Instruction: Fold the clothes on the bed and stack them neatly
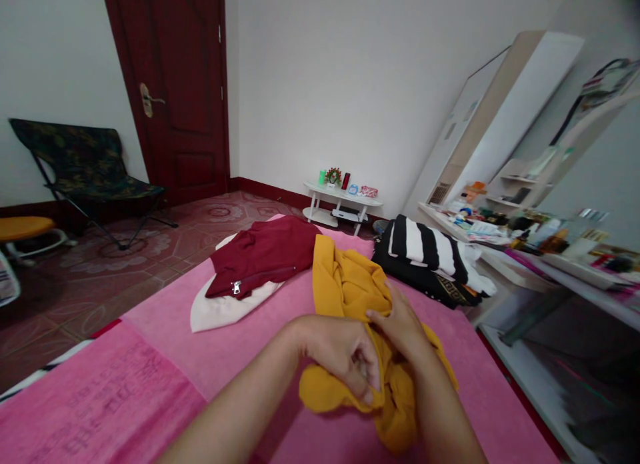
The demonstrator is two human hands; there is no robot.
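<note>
Both hands, left hand (340,357) and right hand (400,324), pinched the bunched yellow garment (345,277) between curled fingers; loose folds could slip and unravel across the pink bedcover (200,357)

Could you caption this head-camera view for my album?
Both hands, left hand and right hand, gather a mustard-yellow garment on a pink bed.

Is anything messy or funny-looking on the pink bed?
Yes. The mustard-yellow garment lies crumpled, with the left hand and right hand bunching its fabric. Behind it, the maroon garment sprawls unfolded over a cream cloth. Only the black-and-white striped clothes look folded. Nothing looks spilled or torn.
</note>
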